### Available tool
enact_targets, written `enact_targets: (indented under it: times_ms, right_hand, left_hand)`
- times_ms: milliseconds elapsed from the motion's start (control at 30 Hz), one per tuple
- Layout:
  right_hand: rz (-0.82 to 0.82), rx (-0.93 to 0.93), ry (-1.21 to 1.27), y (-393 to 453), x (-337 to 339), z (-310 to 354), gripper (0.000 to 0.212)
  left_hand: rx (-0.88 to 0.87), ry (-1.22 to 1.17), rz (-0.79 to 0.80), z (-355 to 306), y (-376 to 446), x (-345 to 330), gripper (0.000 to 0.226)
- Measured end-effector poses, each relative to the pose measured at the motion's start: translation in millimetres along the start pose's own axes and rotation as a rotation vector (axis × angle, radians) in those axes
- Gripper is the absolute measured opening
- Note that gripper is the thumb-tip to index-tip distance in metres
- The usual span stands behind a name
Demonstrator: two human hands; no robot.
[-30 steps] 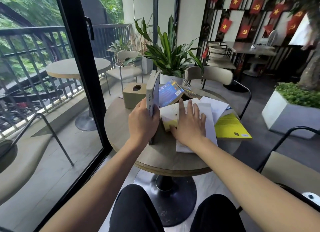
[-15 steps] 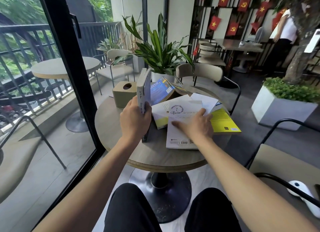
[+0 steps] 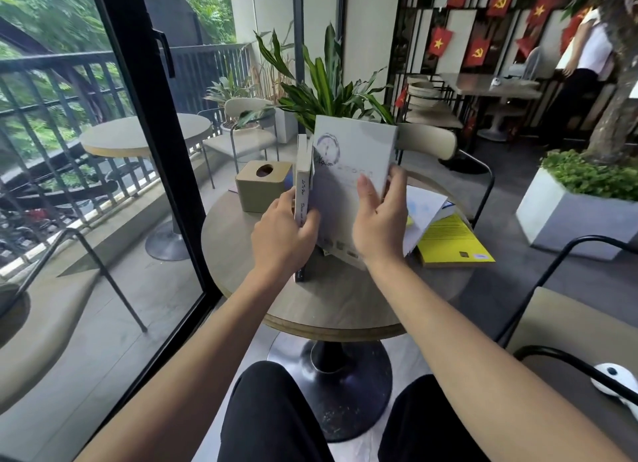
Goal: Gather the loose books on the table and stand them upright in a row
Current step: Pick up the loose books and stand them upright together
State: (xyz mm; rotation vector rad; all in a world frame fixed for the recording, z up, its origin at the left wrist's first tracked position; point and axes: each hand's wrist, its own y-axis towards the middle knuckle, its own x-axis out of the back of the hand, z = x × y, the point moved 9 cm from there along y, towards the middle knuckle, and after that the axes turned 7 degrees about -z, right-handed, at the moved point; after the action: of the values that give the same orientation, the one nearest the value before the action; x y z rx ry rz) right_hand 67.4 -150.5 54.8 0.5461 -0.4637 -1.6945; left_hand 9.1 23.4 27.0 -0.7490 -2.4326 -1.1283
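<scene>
On the round wooden table [image 3: 338,302] a grey-spined book [image 3: 303,178] stands upright, held at its lower part by my left hand [image 3: 283,240]. My right hand [image 3: 379,223] grips a white book [image 3: 348,171] by its right edge and holds it raised, tilted almost upright, right beside the standing book. More books lie flat to the right: a yellow book [image 3: 452,240] and a white book or sheet [image 3: 421,209] partly over it. The rest of the pile is hidden behind the raised book.
A tan tissue box [image 3: 262,185] sits at the table's far left. A potted plant [image 3: 328,85] and a chair [image 3: 428,140] stand behind the table. Glass door frame [image 3: 155,133] at left, another chair [image 3: 566,323] at right, a person [image 3: 583,68] at far right.
My right hand has lifted the white book off the flat pile and swung it up next to the standing book. My left hand keeps holding the standing book.
</scene>
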Motion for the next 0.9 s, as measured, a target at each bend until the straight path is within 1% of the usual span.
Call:
enact_targets:
  times_ms: [133,200,300,367,433,500,600,733,800,900]
  right_hand:
    - [0.054,-0.028,0.068,-11.9,-26.8,-7.9,0.025]
    - [0.093,-0.095,0.099,-15.9,-39.7,-19.0,0.027]
    - [0.151,-0.220,0.185,-24.3,-55.7,-31.6,0.031]
    - [0.182,-0.288,0.271,-29.6,-62.3,-36.0,0.033]
    - [0.227,-0.354,0.343,-31.6,-67.7,-41.5,0.029]
    - [0.284,-0.382,0.384,-31.0,-72.8,-42.8,0.031]
    - [0.396,-0.327,0.366,-33.4,-76.5,-39.8,0.037]
    - [0.572,-0.238,0.269,-37.8,-81.2,-43.3,0.049]
    - [0.634,-0.183,0.198,-39.8,-82.0,-44.2,0.055]
    - [0.694,-0.115,0.105,-41.7,-82.5,-48.9,0.060]
  left_hand:
    - [-0.006,0.002,0.055,8.1,-2.0,-4.1,0.058]
    - [-0.014,0.004,0.109,13.5,-2.9,-9.5,0.070]
    - [-0.031,-0.064,0.210,16.9,-6.5,-18.7,0.092]
    - [-0.046,-0.095,0.263,16.1,-8.9,-22.2,0.099]
    - [-0.060,-0.105,0.305,16.6,-9.5,-25.0,0.107]
    - [-0.073,-0.143,0.351,17.1,-9.6,-29.8,0.116]
    - [-0.084,-0.225,0.357,20.6,-6.9,-36.6,0.122]
    - [-0.129,-0.247,0.320,23.0,-3.7,-41.1,0.116]
    - [-0.111,-0.257,0.300,27.0,-3.8,-41.6,0.113]
    - [-0.027,-0.257,0.228,33.4,-3.7,-39.0,0.105]
